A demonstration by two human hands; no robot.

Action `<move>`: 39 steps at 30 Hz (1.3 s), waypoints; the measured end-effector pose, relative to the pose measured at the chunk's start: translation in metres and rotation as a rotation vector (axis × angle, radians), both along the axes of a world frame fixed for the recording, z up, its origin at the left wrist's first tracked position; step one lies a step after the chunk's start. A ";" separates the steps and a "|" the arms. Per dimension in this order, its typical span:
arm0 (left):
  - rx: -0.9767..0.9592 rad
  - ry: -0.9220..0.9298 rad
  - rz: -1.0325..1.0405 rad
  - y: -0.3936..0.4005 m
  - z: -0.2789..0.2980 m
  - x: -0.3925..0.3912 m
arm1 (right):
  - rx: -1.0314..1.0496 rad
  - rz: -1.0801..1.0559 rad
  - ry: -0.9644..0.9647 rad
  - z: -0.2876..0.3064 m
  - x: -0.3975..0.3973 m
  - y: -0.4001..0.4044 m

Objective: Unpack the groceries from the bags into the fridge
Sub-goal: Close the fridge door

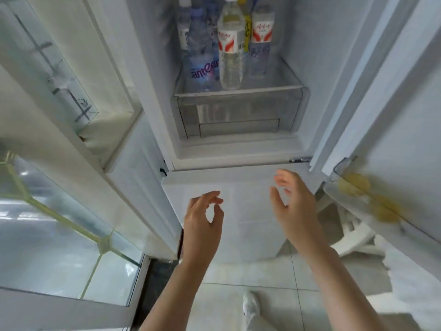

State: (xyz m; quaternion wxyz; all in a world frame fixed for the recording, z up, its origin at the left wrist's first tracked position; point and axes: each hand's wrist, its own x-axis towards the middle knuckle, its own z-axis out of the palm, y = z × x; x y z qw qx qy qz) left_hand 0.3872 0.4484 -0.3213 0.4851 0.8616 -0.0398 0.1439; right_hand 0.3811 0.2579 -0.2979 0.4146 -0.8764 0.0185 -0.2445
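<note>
Both the left hand (202,220) and right hand (294,209) hang empty with loosely curled fingers, well below the water bottles (229,46) standing on the fridge (238,96) shelf—likely heavy, smooth and rigid, best grasped mid-body.

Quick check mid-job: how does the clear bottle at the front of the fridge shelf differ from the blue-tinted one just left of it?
The clear plastic bottle with the red-and-white label looks colourless and stands nearest the shelf's front edge; the blue-tinted plastic bottle with purple lettering stands slightly further back. The clear bottle's label wraps its upper body; the blue bottle's lettering sits lower. Both stand upright on the same shelf, above the transparent drawer.
</note>
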 end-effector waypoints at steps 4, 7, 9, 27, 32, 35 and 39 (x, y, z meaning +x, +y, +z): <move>-0.013 0.092 -0.108 -0.006 -0.011 -0.070 | -0.008 -0.064 0.046 -0.006 -0.070 0.004; 0.010 0.112 -0.209 -0.017 -0.016 -0.110 | 0.004 -0.116 0.038 -0.007 -0.111 -0.001; 0.016 0.116 -0.263 -0.027 -0.018 -0.131 | 0.000 -0.133 0.037 -0.007 -0.135 -0.009; -0.008 -0.040 -0.483 -0.252 0.003 -0.250 | -0.060 -0.243 -0.162 0.056 -0.304 -0.195; -0.033 -0.204 -0.448 -0.314 0.014 -0.273 | -0.068 -0.249 -0.213 0.064 -0.333 -0.254; -0.004 -0.303 -0.396 -0.338 0.022 -0.277 | -0.068 -0.289 -0.235 0.067 -0.343 -0.277; 0.091 -0.351 -0.382 -0.361 0.027 -0.274 | -0.032 -0.379 -0.316 0.072 -0.341 -0.303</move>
